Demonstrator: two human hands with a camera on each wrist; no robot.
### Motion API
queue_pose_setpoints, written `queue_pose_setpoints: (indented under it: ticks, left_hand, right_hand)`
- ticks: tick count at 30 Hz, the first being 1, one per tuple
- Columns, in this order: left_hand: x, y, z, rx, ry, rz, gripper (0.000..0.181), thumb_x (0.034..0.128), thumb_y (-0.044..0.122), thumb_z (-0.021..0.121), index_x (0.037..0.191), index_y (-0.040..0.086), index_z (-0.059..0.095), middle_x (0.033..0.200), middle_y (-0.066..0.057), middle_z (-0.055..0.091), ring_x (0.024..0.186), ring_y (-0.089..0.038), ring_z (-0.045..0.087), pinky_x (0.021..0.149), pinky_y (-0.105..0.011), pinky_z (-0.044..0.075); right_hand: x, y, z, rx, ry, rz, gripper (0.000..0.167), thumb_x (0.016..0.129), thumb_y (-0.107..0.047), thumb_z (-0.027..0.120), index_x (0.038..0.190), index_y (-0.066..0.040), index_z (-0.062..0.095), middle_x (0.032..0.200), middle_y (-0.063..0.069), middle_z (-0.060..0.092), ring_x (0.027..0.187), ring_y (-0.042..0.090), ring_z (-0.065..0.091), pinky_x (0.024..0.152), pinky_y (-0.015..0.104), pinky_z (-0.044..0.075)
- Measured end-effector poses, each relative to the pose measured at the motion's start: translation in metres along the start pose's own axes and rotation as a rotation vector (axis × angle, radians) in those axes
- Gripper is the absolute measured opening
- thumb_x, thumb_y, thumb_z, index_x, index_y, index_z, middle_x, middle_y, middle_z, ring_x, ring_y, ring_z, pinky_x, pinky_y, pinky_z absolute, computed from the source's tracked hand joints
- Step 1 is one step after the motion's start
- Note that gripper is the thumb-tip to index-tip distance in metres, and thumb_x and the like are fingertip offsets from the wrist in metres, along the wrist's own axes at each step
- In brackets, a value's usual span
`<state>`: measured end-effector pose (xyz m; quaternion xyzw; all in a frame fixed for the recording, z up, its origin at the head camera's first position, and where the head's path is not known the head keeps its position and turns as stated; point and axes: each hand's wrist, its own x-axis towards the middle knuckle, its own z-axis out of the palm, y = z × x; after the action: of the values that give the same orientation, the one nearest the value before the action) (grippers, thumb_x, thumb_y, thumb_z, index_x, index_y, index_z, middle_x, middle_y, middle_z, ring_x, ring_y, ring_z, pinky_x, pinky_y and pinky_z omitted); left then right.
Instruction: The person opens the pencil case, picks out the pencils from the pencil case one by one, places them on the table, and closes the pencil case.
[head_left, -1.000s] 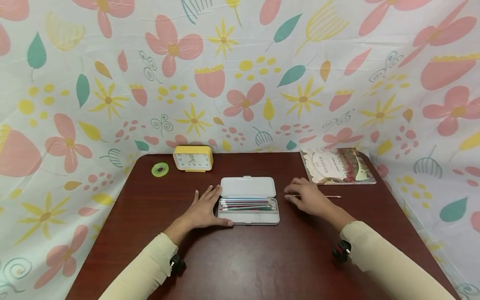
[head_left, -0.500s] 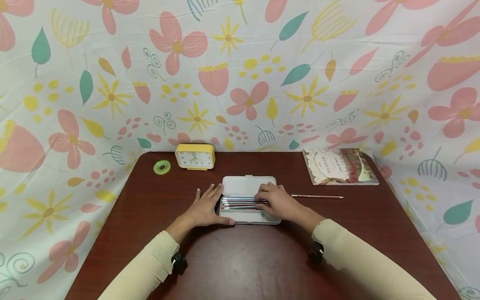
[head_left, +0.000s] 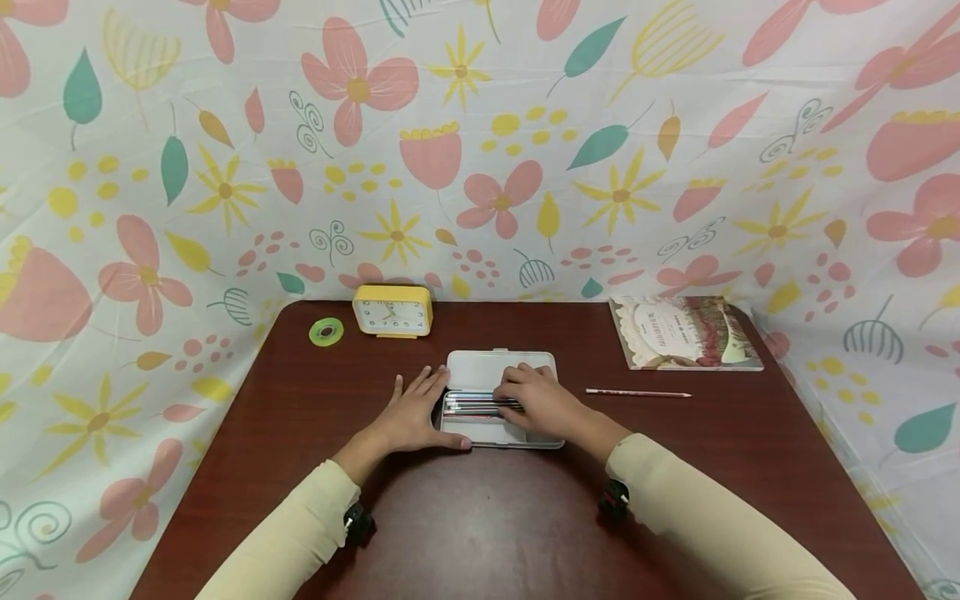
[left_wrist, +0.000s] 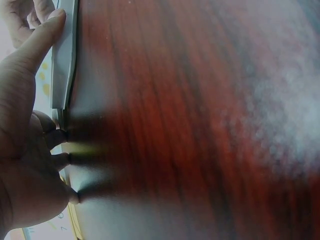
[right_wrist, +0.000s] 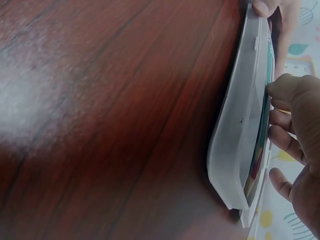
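A white pencil case (head_left: 480,431) lies unfolded on the table, its lid (head_left: 480,367) tipped back. Several pencils (head_left: 467,408) fill its rear compartment. My left hand (head_left: 408,421) rests at the case's left end with fingers spread, the thumb along the front edge. In the left wrist view that thumb touches the rim of the case. Over the right part of the pencils is my right hand (head_left: 540,404), its fingers bent down into the compartment. Beside its thumb, in the right wrist view, runs a teal pencil (right_wrist: 262,127); whether the fingers pinch it is hidden.
One loose pencil (head_left: 637,392) lies on the table right of the case. A yellow alarm clock (head_left: 392,311) and a green tape roll (head_left: 326,332) stand at the back left. A booklet (head_left: 684,333) lies at the back right, before the floral cloth (head_left: 480,167).
The right hand has left the loose pencil on the table and moved left over the case, its fingers now among the pencils. The left hand stays at the case's left end.
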<state>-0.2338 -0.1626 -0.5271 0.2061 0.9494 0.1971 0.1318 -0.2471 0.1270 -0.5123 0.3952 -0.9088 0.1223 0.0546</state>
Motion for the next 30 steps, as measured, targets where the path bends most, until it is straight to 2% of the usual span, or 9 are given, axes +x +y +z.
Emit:
queue_pose_setpoints:
  ticks: [11,18,30]
  left_hand:
    - [0.0,0.0,-0.001,0.001,-0.002,0.003,0.135,0.0841,0.083,0.079,0.179,0.012,0.014,0.187,-0.007,0.017,0.176,-0.034,0.007,0.135,-0.075,0.0]
    - [0.0,-0.001,0.0,-0.007,-0.009,0.001,0.136,0.0837,0.083,0.079,0.179,0.012,0.013,0.188,-0.006,0.015,0.176,-0.033,0.006,0.135,-0.074,-0.001]
    - [0.0,-0.002,0.001,-0.009,-0.001,0.004,0.136,0.0832,0.083,0.08,0.179,0.012,0.014,0.187,-0.006,0.016,0.176,-0.033,0.007,0.135,-0.074,0.0]
  right_hand:
    - [0.008,-0.003,0.001,-0.097,0.007,-0.057,0.018,0.102,-0.033,0.081,0.116,-0.021,0.082,0.111,-0.002,0.069,0.104,0.02,0.066,0.093,0.056,0.055]
    - [0.01,-0.003,0.0,-0.147,-0.01,-0.098,0.016,0.102,-0.033,0.081,0.114,-0.022,0.083,0.108,-0.001,0.07,0.096,0.019,0.065,0.088,0.052,0.056]
    - [0.012,-0.003,0.0,-0.174,0.025,-0.137,0.005,0.101,-0.022,0.083,0.105,-0.021,0.085,0.101,-0.003,0.069,0.089,0.016,0.061,0.081,0.042,0.053]
